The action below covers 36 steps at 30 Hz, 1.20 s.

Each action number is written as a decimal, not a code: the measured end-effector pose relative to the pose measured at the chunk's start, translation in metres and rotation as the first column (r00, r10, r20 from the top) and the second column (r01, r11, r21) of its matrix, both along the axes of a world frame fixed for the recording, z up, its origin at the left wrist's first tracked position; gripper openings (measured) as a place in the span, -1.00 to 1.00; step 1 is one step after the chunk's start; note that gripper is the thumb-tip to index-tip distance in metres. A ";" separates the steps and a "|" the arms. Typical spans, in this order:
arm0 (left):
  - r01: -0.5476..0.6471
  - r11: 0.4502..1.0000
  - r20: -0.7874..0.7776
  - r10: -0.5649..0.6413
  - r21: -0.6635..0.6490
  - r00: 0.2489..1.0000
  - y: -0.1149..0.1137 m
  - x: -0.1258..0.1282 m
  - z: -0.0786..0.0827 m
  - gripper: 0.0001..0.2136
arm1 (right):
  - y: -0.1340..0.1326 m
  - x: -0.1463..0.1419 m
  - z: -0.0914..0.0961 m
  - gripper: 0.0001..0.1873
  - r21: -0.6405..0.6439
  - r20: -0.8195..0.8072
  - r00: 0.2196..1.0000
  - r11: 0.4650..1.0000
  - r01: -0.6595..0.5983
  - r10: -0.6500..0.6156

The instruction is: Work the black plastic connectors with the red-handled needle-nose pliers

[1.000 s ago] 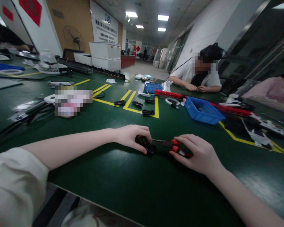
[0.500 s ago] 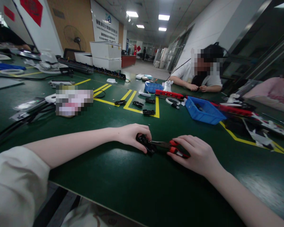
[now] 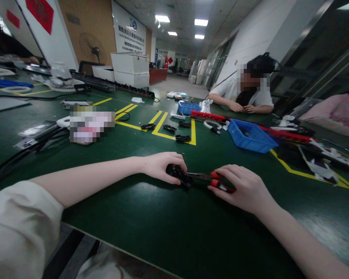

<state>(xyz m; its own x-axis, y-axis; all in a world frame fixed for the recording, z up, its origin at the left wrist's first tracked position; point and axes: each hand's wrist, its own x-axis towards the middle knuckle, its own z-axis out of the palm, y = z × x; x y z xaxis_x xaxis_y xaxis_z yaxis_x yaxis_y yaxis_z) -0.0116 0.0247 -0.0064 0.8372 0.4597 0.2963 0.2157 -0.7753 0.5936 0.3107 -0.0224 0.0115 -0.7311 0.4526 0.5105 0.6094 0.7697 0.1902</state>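
Note:
My left hand [image 3: 159, 166] is closed around a small black plastic part [image 3: 180, 174] and holds it down on the green table [image 3: 151, 224]. My right hand [image 3: 244, 190] grips the red handles of a pair of pliers [image 3: 212, 180]. The pliers' dark jaws reach left into the black part. Both hands rest low on the table top, close together, near its middle.
Several small black parts [image 3: 174, 131] lie farther back inside yellow floor-tape lines. A blue bin [image 3: 251, 135] stands at the right, a second blue bin [image 3: 188, 107] behind it. Cables and devices [image 3: 37, 131] lie at the left. Other people sit across the table at the right.
The hands have hardly moved. My left fingers have shifted slightly on the black part, and the pliers stay engaged with it.

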 end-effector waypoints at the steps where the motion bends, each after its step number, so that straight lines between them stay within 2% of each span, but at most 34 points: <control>1: 0.003 1.000 -0.004 -0.003 0.009 1.000 0.000 0.000 0.000 -0.69 | 0.000 0.000 0.000 -0.68 0.010 0.005 1.000 1.000 -0.004 0.004; 5: -0.013 1.000 -0.020 0.013 0.014 1.000 -0.002 0.001 0.001 -0.72 | 0.000 0.001 0.000 -0.67 0.010 0.009 1.000 1.000 0.006 -0.006; 11: -0.078 0.997 -0.036 0.078 0.005 0.996 -0.002 0.003 0.001 -0.69 | -0.003 -0.003 -0.004 -0.69 -0.078 -0.024 0.998 0.995 0.064 -0.066; 17: -0.124 0.992 -0.068 0.124 0.009 0.990 -0.004 0.004 0.003 -0.66 | -0.003 -0.007 -0.007 -0.69 -0.085 -0.036 0.996 0.993 0.079 -0.082; 20: -0.125 0.992 -0.078 0.127 0.032 0.989 -0.006 0.004 0.003 -0.65 | -0.003 -0.007 -0.007 -0.70 -0.102 -0.030 0.996 0.991 0.083 -0.087; 26: -0.109 0.973 -0.055 0.123 0.202 0.991 -0.007 0.004 0.001 -0.71 | -0.001 -0.006 -0.007 -0.69 -0.111 -0.037 0.995 0.990 0.086 -0.090; 36: -0.091 0.977 -0.084 0.109 0.193 0.990 -0.010 0.004 0.003 -0.71 | 0.002 0.001 -0.004 -0.70 -0.118 -0.023 0.996 0.990 0.081 -0.084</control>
